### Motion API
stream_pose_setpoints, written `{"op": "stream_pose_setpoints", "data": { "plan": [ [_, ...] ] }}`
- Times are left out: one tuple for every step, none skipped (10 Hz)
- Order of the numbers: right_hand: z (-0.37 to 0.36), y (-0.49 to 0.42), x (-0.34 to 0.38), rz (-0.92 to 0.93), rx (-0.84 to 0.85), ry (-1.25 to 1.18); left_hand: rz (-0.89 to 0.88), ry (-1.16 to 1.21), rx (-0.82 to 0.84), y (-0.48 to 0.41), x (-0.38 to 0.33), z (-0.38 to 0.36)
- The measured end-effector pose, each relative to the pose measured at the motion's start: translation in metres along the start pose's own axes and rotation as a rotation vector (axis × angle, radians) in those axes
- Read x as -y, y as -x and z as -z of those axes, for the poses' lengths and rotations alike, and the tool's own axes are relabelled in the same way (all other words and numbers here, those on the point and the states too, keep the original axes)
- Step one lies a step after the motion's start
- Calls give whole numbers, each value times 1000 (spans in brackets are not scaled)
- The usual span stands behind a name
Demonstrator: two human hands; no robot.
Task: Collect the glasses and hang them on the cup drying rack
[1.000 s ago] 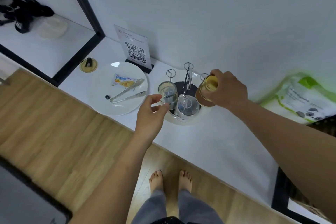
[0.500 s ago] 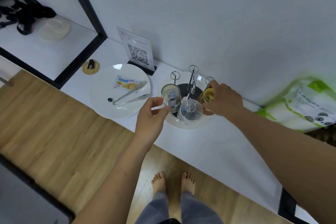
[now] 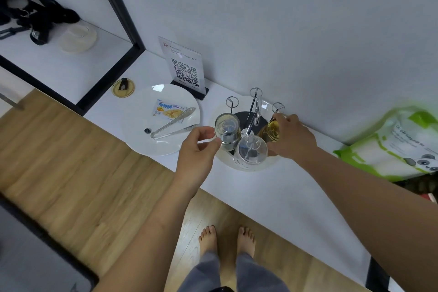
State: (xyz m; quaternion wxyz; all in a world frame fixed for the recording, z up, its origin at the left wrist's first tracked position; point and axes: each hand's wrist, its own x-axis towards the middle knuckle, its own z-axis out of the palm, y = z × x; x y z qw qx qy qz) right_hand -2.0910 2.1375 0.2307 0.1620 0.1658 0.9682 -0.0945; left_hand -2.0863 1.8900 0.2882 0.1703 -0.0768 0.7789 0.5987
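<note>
Between right-hand fingers: amber glass, on rack.

The right hand hides much of the amber glass. The green bag runs off-frame, blurred. The sign's print is unreadable.

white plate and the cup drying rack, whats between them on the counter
In the head view, only the left hand lies between the white plate and the cup drying rack, fingers beside an upturned clear glass; the counter below looks bare.
</note>
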Motion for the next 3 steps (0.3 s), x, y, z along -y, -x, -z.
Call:
{"op": "stream_pose_setpoints", "data": {
  "plan": [
    [2,3,0,5,9,18,2,17,-8,0,-1,2],
    [5,6,1,5,12,22,1,29,-17,-1,-2,5],
    [13,10,0,-3,17,4,-21,28,-28,1,-5,8]
  ]
}}
